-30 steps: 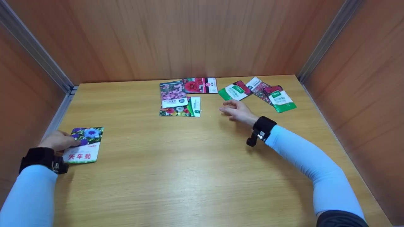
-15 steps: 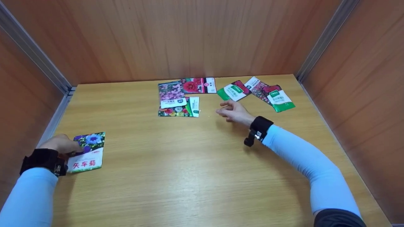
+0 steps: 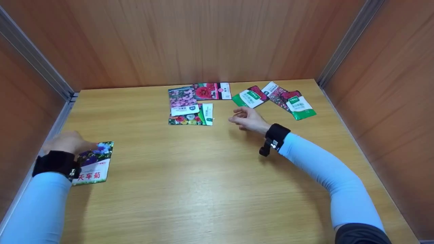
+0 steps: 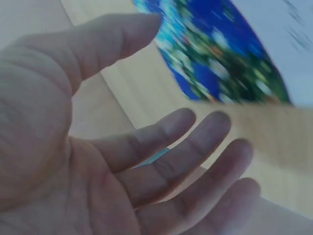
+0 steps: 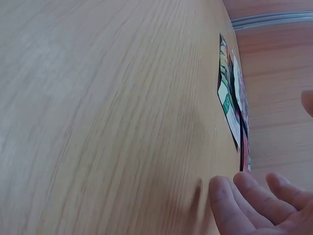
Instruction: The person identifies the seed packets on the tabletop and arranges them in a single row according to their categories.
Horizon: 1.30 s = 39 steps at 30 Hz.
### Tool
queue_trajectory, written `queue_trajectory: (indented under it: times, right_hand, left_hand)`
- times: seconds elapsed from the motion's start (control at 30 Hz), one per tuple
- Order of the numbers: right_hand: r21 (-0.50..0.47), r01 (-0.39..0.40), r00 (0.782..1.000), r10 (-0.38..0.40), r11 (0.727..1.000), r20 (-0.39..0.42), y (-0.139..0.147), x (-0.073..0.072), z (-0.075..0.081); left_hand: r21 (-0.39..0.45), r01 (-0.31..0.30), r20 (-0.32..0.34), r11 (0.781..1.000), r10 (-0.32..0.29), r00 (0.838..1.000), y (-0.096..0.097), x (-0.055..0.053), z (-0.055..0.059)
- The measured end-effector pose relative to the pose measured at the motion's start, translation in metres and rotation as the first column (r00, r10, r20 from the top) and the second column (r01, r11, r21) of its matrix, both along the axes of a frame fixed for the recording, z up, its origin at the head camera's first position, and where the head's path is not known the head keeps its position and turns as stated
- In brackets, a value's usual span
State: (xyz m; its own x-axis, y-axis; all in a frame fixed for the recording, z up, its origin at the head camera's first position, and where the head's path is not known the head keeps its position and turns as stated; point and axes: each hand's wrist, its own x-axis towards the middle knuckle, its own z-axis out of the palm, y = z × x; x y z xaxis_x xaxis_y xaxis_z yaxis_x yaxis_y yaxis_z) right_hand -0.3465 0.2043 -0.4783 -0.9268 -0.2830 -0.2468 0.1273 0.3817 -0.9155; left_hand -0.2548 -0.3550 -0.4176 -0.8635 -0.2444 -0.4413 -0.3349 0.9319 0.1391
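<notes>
A: Far left, what do we have?
B: Left hand (image 3: 67,142) above the far left corner of the blue packet (image 3: 95,166), which lies on the left part of the table (image 3: 169,189). In the wrist view, thumb (image 4: 117,39) and fingers (image 4: 166,164) stand apart; we see no pinch. Thumb tip lines up with the packet edge; touching or not, we can't tell.
A: Doing this well?
B: Our judgement: it's packet positioning. We'd nudge with flat fingertips, since thin sleeves probably skid and a hard pinch could crease the corner. We'd lift straight off, so nothing drags.
A: Which way does it point?
B: Flower end to the back wall (image 3: 196,44), lettered end to us, print upright. Long axis runs near to far, far end leaning slightly right.
A: Middle?
B: Pink packet (image 3: 183,98) overlaps the mixed packet (image 3: 188,120); red packet (image 3: 206,91) sits behind, to the right.
A: Right?
B: Right hand (image 3: 250,120), thumb and fingers apart, nothing held, just in front of the left green packet (image 3: 250,97). Beyond it, we log the speckled packet (image 3: 279,97), partly under the right green packet (image 3: 300,105).
</notes>
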Motion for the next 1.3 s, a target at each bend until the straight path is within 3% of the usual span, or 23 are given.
queue_trajectory:
  times: [0.07,0.2,0.37,0.57,0.67,0.73,0.8,0.9,0.97,1.07,1.17,1.3]
  right_hand:
    - [0.023,0.009,1.0,-0.008,1.0,-0.014,0.0,0.0,0.0]
    - [0.051,0.009,1.0,-0.008,0.999,-0.027,-0.003,-0.001,0.001]
    - [0.074,-0.005,0.997,0.011,0.997,-0.079,-0.011,-0.003,0.005]
    - [0.15,0.007,0.993,0.01,0.989,-0.117,-0.012,-0.007,0.007]
    - [0.195,0.029,0.989,0.001,0.98,-0.151,-0.01,-0.011,0.006]
    - [0.242,0.069,0.983,-0.026,0.968,-0.179,-0.009,-0.015,0.006]
    - [0.303,0.134,0.974,-0.069,0.943,-0.215,-0.006,-0.019,0.007]
    - [0.388,0.243,0.952,-0.141,0.889,-0.274,-0.003,-0.029,0.009]
    - [0.427,0.288,0.94,-0.168,0.857,-0.297,-0.001,-0.036,0.01]
    - [0.458,0.286,0.944,-0.165,0.842,-0.287,0.003,-0.044,0.008]
    - [0.502,0.211,0.968,-0.108,0.839,-0.226,0.005,-0.05,0.003]
    - [0.555,0.09,0.991,-0.019,0.827,-0.134,0.01,-0.05,-0.006]
  left_hand:
    - [0.022,0.047,-0.052,0.999,-0.046,0.998,0.01,-0.008,-0.004]
    - [0.176,0.102,-0.121,0.979,-0.082,0.989,0.033,-0.024,-0.007]
    - [0.277,0.101,-0.239,0.955,-0.033,0.971,0.074,-0.044,-0.008]
    - [0.457,0.084,-0.285,0.886,0.056,0.957,0.139,-0.076,-0.018]
    - [0.445,0.125,-0.348,0.887,0.043,0.937,0.174,-0.093,-0.027]
    - [0.408,0.169,-0.413,0.897,0.016,0.911,0.197,-0.103,-0.032]
    - [0.363,0.206,-0.477,0.909,-0.009,0.879,0.219,-0.113,-0.035]
    - [0.312,0.233,-0.528,0.921,-0.036,0.848,0.252,-0.127,-0.037]
    - [0.291,0.24,-0.53,0.926,-0.053,0.846,0.271,-0.134,-0.037]
    - [0.285,0.241,-0.493,0.928,-0.074,0.867,0.299,-0.141,-0.039]
    - [0.268,0.262,-0.464,0.927,-0.114,0.879,0.322,-0.143,-0.043]
    - [0.246,0.309,-0.456,0.919,-0.172,0.873,0.344,-0.143,-0.051]
